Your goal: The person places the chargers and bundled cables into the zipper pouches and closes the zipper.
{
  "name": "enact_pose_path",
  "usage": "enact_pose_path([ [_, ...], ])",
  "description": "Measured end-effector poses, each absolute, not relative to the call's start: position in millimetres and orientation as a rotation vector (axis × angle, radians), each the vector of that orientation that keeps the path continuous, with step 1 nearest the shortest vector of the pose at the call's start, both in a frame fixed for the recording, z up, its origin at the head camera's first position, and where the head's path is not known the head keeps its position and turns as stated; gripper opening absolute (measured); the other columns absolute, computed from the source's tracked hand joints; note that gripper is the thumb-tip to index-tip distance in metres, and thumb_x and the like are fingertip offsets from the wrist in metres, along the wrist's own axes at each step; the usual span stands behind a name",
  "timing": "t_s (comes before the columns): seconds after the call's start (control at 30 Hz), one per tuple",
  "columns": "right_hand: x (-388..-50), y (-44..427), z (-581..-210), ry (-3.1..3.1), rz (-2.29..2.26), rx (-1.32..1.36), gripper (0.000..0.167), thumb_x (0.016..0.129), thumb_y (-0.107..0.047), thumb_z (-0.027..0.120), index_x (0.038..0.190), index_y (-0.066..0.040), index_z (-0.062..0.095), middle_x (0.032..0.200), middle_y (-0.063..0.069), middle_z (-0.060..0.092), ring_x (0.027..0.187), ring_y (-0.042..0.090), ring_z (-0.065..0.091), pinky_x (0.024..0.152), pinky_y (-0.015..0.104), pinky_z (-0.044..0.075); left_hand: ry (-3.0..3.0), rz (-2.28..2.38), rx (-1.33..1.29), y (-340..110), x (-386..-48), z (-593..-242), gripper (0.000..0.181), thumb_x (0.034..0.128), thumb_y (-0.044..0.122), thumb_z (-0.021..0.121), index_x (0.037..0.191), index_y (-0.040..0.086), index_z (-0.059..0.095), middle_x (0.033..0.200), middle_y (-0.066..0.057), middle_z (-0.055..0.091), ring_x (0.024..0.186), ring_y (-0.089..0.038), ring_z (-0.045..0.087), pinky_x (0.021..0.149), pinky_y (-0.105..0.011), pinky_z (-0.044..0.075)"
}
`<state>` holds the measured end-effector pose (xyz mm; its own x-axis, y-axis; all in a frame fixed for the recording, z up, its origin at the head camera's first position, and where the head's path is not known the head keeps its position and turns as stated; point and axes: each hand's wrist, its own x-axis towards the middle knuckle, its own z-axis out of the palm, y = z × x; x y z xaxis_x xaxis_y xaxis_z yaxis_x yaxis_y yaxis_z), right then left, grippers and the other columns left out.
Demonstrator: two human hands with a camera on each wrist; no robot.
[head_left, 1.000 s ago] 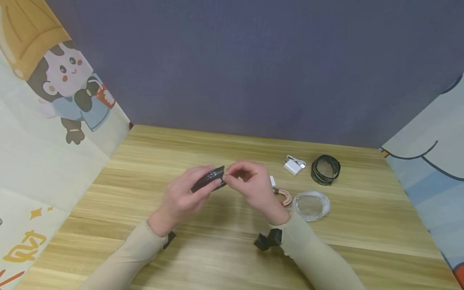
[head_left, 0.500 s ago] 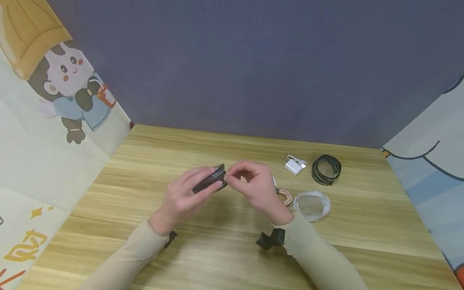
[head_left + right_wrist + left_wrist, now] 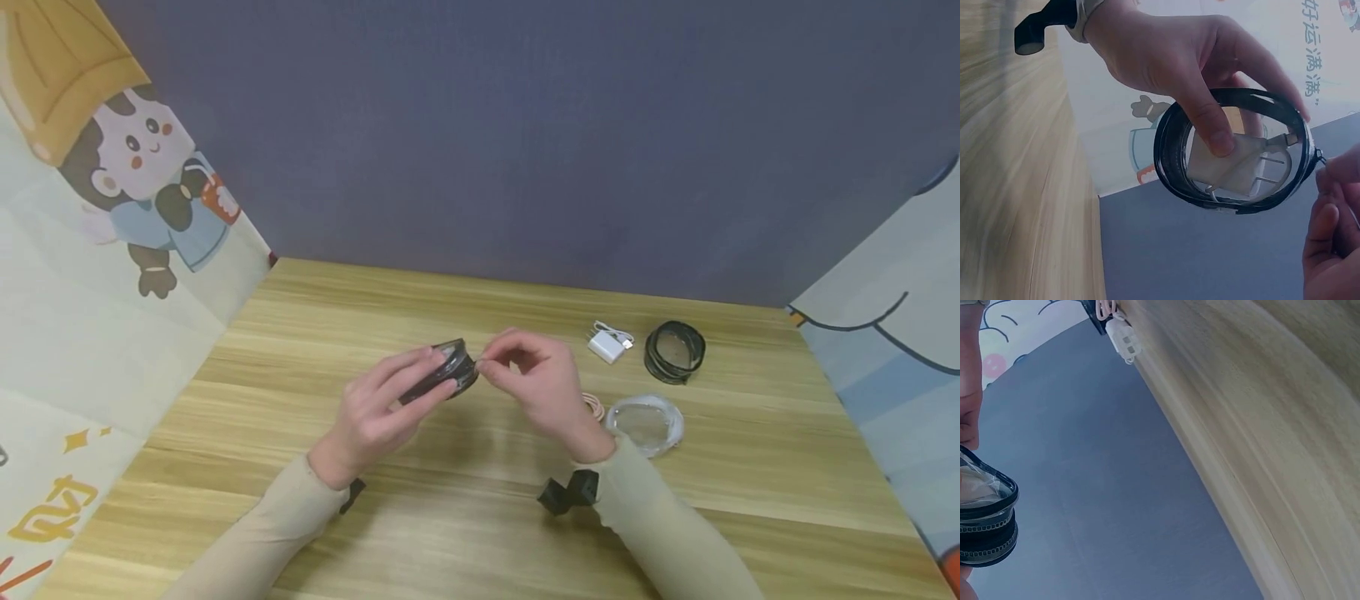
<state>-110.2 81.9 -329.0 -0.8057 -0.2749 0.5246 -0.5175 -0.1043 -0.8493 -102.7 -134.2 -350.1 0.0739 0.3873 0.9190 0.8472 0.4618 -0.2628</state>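
Note:
A small round clear pouch with a black zippered edge [image 3: 463, 379] is held above the table by my left hand [image 3: 375, 408], thumb and fingers gripping its two faces. Through its clear face in the right wrist view, a white charger [image 3: 1244, 165] with prongs and a white cable shows inside the pouch [image 3: 1169, 165]. At the pouch's right side, my right hand [image 3: 542, 383] pinches the small dark zipper pull [image 3: 1319, 156] between thumb and forefinger. The left wrist view catches only part of the pouch [image 3: 988, 540], its zipper teeth running round the side.
On the wooden table [image 3: 315, 317], to the right, lie another white charger with cable [image 3: 606, 346], a black-edged round pouch [image 3: 652, 362] and a white-edged clear pouch [image 3: 672, 425]. A coiled pink cable [image 3: 593, 406] is partly behind my right wrist. A grey-blue partition [image 3: 480, 150] stands behind.
My right hand has shifted slightly right with the zipper pull. The pouch has moved a little right in my left hand, with more of its side showing.

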Motion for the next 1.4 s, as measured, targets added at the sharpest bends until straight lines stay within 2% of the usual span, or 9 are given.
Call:
enact_pose_path([
  [0.5, -121, 86, -335, -2.044, 2.025, 0.726, 0.020, 0.081, 0.008, 0.073, 0.084, -0.011, 0.073, 0.084, 0.012, 0.071, 0.076, 0.018, 0.065, 0.071, 0.029, 0.058, -1.528, -0.546, -1.127, -133, -99, -348, 0.017, 0.0904, -0.004, 0.064, 0.100, 0.005, 0.076, 0.107, -0.021, 0.071, 0.087, -0.039, 0.070, 0.075, -0.042, 0.061],
  [0.7, -123, 86, -336, -2.042, 2.073, 0.727, 0.018, 0.081, 0.008, 0.073, 0.084, -0.010, 0.073, 0.084, 0.007, 0.071, 0.076, 0.017, 0.065, 0.070, 0.029, 0.058, -1.521, -0.571, -1.126, -132, -99, -348, 0.017, 0.0904, -0.005, 0.064, 0.100, 0.005, 0.075, 0.106, -0.022, 0.070, 0.087, -0.039, 0.069, 0.075, -0.042, 0.061],
  [0.9, -122, 85, -334, -2.051, 2.086, 0.714, 0.022, 0.082, 0.009, 0.073, 0.084, -0.013, 0.073, 0.085, 0.015, 0.070, 0.075, 0.017, 0.064, 0.069, 0.028, 0.057, -1.600, -0.568, -1.119, -134, -97, -351, 0.018, 0.0929, -0.002, 0.061, 0.105, 0.006, 0.072, 0.109, -0.023, 0.067, 0.088, -0.037, 0.069, 0.078, -0.040, 0.060],
  [1.07, -120, 84, -332, -2.059, 2.066, 0.697, 0.018, 0.081, 0.009, 0.073, 0.084, -0.009, 0.072, 0.085, 0.015, 0.070, 0.075, 0.018, 0.064, 0.070, 0.029, 0.057, -1.647, -0.559, -1.135, -136, -98, -354, 0.023, 0.0937, -0.001, 0.058, 0.112, 0.006, 0.069, 0.112, -0.025, 0.064, 0.092, -0.036, 0.068, 0.081, -0.039, 0.060],
  [1.23, -115, 82, -329, -2.054, 2.066, 0.714, 0.015, 0.081, 0.008, 0.073, 0.085, -0.006, 0.072, 0.085, 0.015, 0.070, 0.074, 0.018, 0.064, 0.067, 0.028, 0.057, -1.705, -0.544, -1.133, -136, -100, -358, 0.028, 0.0953, -0.001, 0.055, 0.120, 0.007, 0.066, 0.116, -0.026, 0.060, 0.094, -0.035, 0.065, 0.078, -0.037, 0.060],
  [1.4, -112, 79, -328, -2.047, 2.061, 0.777, 0.021, 0.082, 0.008, 0.073, 0.084, -0.013, 0.073, 0.084, 0.015, 0.070, 0.072, 0.017, 0.062, 0.063, 0.025, 0.054, -1.766, -0.518, -1.129, -138, -100, -361, 0.033, 0.0970, 0.000, 0.053, 0.126, 0.011, 0.066, 0.118, -0.025, 0.057, 0.095, -0.034, 0.062, 0.073, -0.034, 0.060],
])
